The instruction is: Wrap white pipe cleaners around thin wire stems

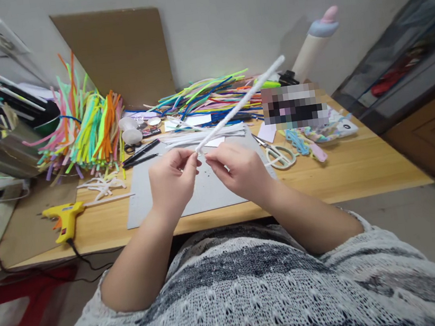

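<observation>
A long white pipe cleaner [240, 105] slants up to the right from the fingertips of my left hand [173, 178], which pinches it near its lower end. Close beside it, my right hand [240, 170] has its thumb and forefinger pressed together at that same end. Whether the right fingertips hold the pipe cleaner's tip or some other small piece is too small to make out. Both hands are above a grey mat [159, 205]. Behind them, several white pipe cleaners [213, 134] lie across the mat's far part.
Scissors [280, 155] lie right of the mat, and a yellow glue gun [64, 218] lies left with its cord hanging over the table edge. Bundles of coloured pipe cleaners [96, 128] stand at the back left. Black pens [142, 154] and white scraps [104, 186] lie nearby.
</observation>
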